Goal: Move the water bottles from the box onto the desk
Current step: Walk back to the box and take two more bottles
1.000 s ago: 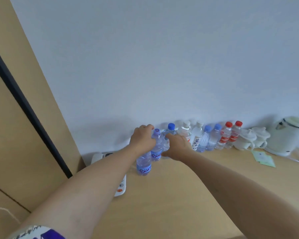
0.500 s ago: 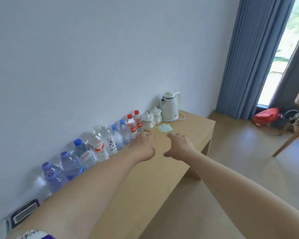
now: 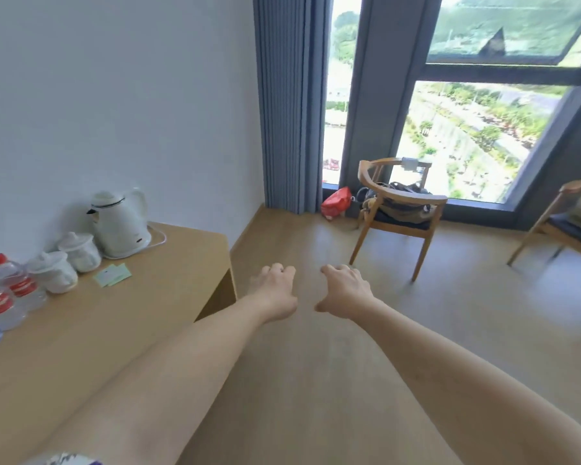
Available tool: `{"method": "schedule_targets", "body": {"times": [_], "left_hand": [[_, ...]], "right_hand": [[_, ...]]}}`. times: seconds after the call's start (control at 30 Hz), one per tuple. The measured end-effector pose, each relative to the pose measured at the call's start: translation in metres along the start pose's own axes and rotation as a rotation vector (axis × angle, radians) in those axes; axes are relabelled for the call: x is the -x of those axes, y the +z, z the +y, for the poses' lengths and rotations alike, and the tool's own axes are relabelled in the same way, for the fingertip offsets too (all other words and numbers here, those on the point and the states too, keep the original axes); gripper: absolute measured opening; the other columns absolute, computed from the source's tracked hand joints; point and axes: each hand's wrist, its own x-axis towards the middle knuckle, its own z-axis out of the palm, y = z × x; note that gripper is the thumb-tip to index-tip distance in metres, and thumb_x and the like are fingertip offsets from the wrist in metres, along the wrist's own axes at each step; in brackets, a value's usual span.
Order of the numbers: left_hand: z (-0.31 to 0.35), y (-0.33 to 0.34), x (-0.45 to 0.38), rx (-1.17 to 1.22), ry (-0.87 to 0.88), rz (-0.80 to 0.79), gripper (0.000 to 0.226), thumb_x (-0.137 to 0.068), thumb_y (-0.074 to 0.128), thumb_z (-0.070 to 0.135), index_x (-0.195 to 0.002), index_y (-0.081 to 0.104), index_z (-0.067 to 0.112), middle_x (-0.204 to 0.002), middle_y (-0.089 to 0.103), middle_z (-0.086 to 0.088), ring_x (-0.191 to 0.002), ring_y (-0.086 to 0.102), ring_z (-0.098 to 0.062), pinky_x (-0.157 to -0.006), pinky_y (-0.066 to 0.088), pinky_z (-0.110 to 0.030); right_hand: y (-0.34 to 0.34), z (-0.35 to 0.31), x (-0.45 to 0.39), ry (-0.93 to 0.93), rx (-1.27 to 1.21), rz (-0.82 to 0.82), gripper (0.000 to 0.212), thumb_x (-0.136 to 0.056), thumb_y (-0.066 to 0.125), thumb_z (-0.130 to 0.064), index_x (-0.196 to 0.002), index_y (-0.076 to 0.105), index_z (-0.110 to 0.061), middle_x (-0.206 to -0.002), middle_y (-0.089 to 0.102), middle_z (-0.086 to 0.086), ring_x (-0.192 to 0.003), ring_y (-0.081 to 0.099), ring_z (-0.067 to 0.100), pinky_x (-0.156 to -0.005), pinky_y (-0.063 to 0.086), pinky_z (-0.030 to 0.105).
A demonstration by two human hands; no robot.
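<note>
I am holding both arms out over the floor [image 3: 316, 380], past the tabletop's right end. The left hand [image 3: 274, 292] and right hand [image 3: 344, 290] are hanging side by side, fingers loosely curled, gripping nothing. Two red-capped bottles [image 3: 9, 290] are standing at the tabletop's [image 3: 114, 330] back edge against the wall, at the far left of my view, with part of a blue one below them at the picture's edge. The box is not showing anywhere, so I cannot say how many bottles are left in it.

My reading is that I am between bottles, empty-handed and facing away from the tabletop. The next move calls for finding the box, then closing a hand around a bottle's body and carrying it upright to the row.

Toward the tabletop's right back corner a white kettle [image 3: 118, 223] is sitting with two lidded white cups [image 3: 64, 263] just beside it, and green cards [image 3: 112, 274] are lying in front of them. Beyond are a grey-blue curtain [image 3: 289, 102], a tall window [image 3: 467, 112], a red bag [image 3: 336, 203] on the floor, and two wooden chairs [image 3: 399, 209], the nearer one holding a dark bag.
</note>
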Motion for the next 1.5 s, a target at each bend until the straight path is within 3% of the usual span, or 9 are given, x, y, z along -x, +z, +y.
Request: {"method": "schedule_targets", "body": {"times": [0.5, 0.83, 1.17, 1.5], "left_hand": [[0.312, 0.066, -0.196, -0.051, 0.543, -0.138, 0.069, -0.09, 0.064, 0.039, -0.151, 0.038, 0.021, -0.149, 0.042, -0.007, -0.139, 0.038, -0.03, -0.11, 0.039, -0.048], [0.501, 0.084, -0.389, 0.022, 0.74, -0.236, 0.061, -0.089, 0.062, 0.031, -0.146, 0.042, 0.019, -0.145, 0.044, -0.007, -0.135, 0.039, -0.03, -0.104, 0.042, -0.045], [0.648, 0.113, -0.508, -0.043, 0.866, -0.308, 0.062, -0.088, 0.062, 0.031, -0.145, 0.043, 0.017, -0.144, 0.045, -0.009, -0.133, 0.04, -0.032, -0.103, 0.045, -0.045], [0.828, 0.136, -0.645, -0.109, 0.862, -0.27, 0.059, -0.089, 0.062, 0.028, -0.144, 0.044, 0.015, -0.143, 0.045, -0.009, -0.132, 0.041, -0.032, -0.101, 0.047, -0.045]], "right_hand": [[-0.061, 0.309, -0.026, 0.58, -0.077, 0.048, 0.084, -0.077, 0.081, -0.045, -0.147, 0.037, -0.028, -0.142, 0.045, 0.008, -0.134, 0.039, 0.03, -0.105, 0.038, 0.047], [-0.142, 0.489, -0.105, 0.893, -0.137, 0.077, 0.079, -0.081, 0.077, -0.046, -0.147, 0.039, -0.027, -0.14, 0.047, 0.008, -0.134, 0.04, 0.03, -0.108, 0.039, 0.047], [-0.175, 0.637, -0.187, 1.035, -0.268, 0.127, 0.079, -0.077, 0.079, -0.048, -0.145, 0.042, -0.029, -0.138, 0.049, 0.008, -0.134, 0.042, 0.03, -0.107, 0.04, 0.045], [-0.226, 0.852, -0.28, 0.998, -0.309, 0.153, 0.078, -0.079, 0.077, -0.05, -0.145, 0.042, -0.028, -0.137, 0.05, 0.008, -0.131, 0.045, 0.031, -0.104, 0.043, 0.045]]}}
